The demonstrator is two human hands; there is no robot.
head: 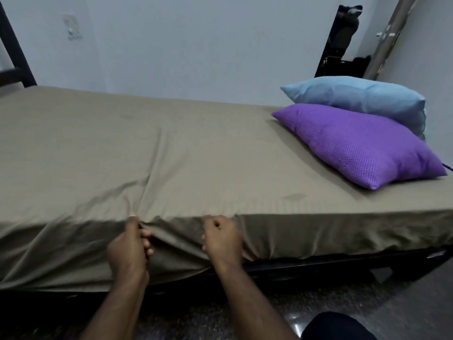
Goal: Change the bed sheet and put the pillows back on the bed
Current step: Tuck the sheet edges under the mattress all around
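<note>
- Olive-brown cotton bed sheet covers the whole top of the mattress and hangs down the near side, reaching almost to the dark metal bed frame below.
- Left hand sits at the near edge of the mattress, its fingers curled round a bunched fold of the sheet, thumb up at the corner line.
- Right hand is just beside it, apart from the left, knuckles facing the camera and fingers curled into the hanging cloth; it grips the sheet as well.
- Between the 2 hands the cloth sags in a loose pleat, and creases fan out across the top of the bed from the left hand's grip.
- Left of the hands the hanging part of the sheet is rumpled in long diagonal folds; right of them it lies smoother against the mattress side.
- Purple pillow with fine white dots lies at the right end of the bed, on top of the sheet, one corner pointing toward the middle of the bed.
- Plain light-blue pillow rests behind it, nearer the pale wall, and leans partly on the purple one; the 2 touch.
- Dark speckled floor shows beneath the frame, and a dark-clothed knee fills the lower right corner.
</note>
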